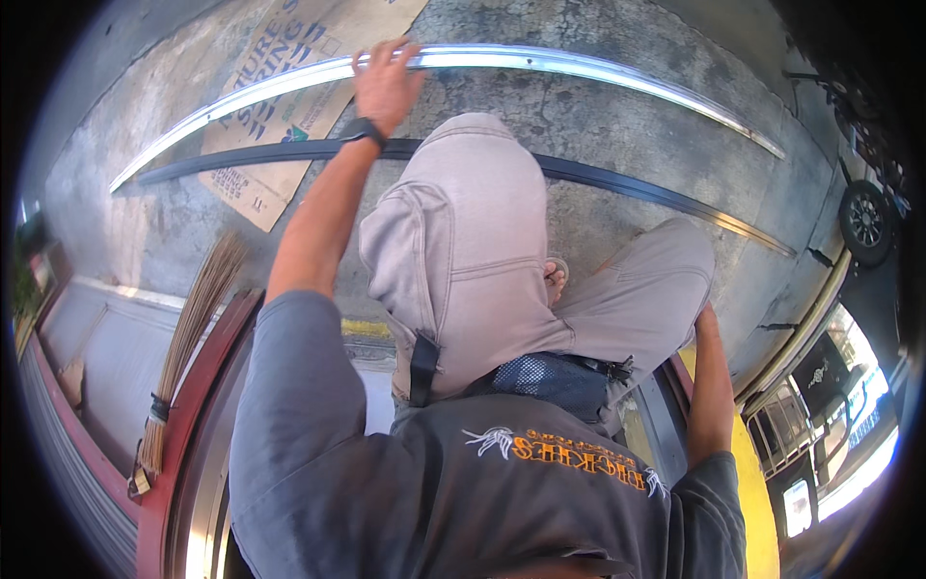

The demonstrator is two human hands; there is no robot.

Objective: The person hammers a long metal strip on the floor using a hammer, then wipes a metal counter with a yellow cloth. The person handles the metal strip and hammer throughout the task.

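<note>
Nearest the camera, the person's grey shirt fills the lower part of the view, with beige trousers [463, 261] above it; the person sits or squats on a raised ledge at a doorway, knees bent over a rough, stained concrete floor [617, 116]. A yellow-painted edge [757, 502] runs along the ledge at the right, and a dark red frame [193, 405] curves along the left, with a straw broom [183, 338] leaning beside it. One bare foot [554, 280] shows between the legs on the concrete.

The right arm drops straight beside the right thigh; the right hand [703, 317] is mostly hidden behind the trouser leg, so its grip cannot be told.

Farther out, a long dark metal strip [627, 183] lies across the floor, passing under the raised knee. Beyond it a flattened cardboard sheet [280, 106] lies at the far left of the floor, and a long shiny metal strip [579, 68] arcs across its top edge. The left arm, wearing a black wristwatch [364, 128], stretches forward over the dark strip, and the left hand [386, 82] rests on the shiny strip near its middle, fingers spread and curled over it.

At the far right stands a vehicle wheel [865, 222].
</note>
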